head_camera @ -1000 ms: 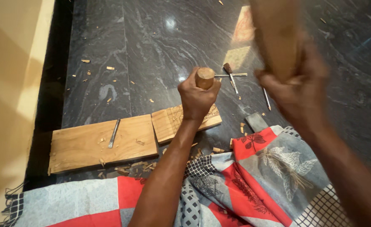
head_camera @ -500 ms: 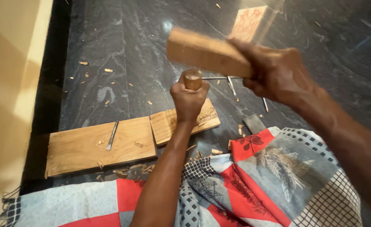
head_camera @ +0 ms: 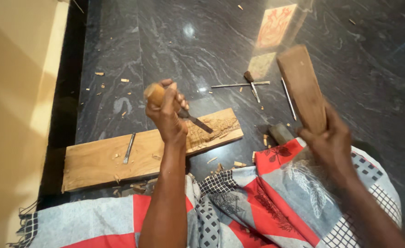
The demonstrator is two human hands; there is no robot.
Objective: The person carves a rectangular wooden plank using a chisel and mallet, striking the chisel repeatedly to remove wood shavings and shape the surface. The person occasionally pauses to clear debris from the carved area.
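Polished black marble floor: your left hand (head_camera: 168,115) grips a round-handled chisel (head_camera: 184,110) on the carved plank (head_camera: 119,156); your right hand (head_camera: 328,140) clasps a flat wooden mallet (head_camera: 301,85).

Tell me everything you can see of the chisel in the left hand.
The wooden-handled chisel has a rounded pale-brown handle and a dark, narrow metal blade. The left hand grips the handle, whose butt end sticks out above the fist. It tilts, blade pointing down to the right, tip at the carved wooden plank on the dark stone floor.

Single head-worn view, looking steeply down, close over hands, plank (head_camera: 119,158) and dark floor (head_camera: 358,59) ahead.
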